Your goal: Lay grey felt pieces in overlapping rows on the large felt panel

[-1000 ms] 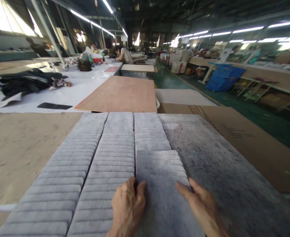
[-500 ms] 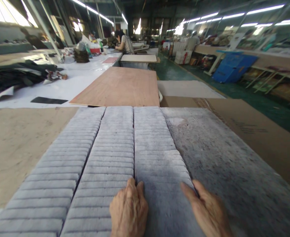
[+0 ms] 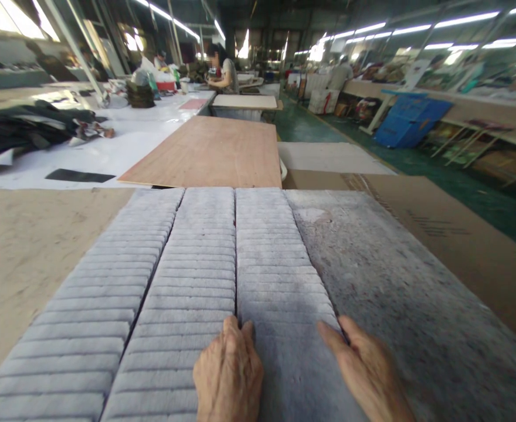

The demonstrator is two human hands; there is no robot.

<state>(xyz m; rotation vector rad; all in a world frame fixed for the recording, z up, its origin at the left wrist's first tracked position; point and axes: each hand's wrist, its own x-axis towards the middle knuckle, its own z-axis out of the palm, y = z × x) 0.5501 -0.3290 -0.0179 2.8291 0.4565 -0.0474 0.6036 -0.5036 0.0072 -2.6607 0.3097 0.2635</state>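
Observation:
Three long rows of overlapping light grey, soft-looking fabric pieces run away from me. The nearest fabric piece of the right-hand row lies between my two hands. At its left edge my left hand is closed, thumb and fingers pinching beside the gap to the middle row. My right hand grips the right edge, thumb on top and the fingers partly hidden at the side. Beneath the rows is a speckled grey felt-like sheet, bare on the right.
Behind the rows lies a plywood board. Brown cardboard lies to the right, a beige surface to the left. Dark cloth is heaped on a white table. A person works farther back; a blue cabinet stands across the aisle.
The view has shifted slightly. Both hands keep their grip on the fabric piece, with hardly any movement. The person in the background now leans more upright.

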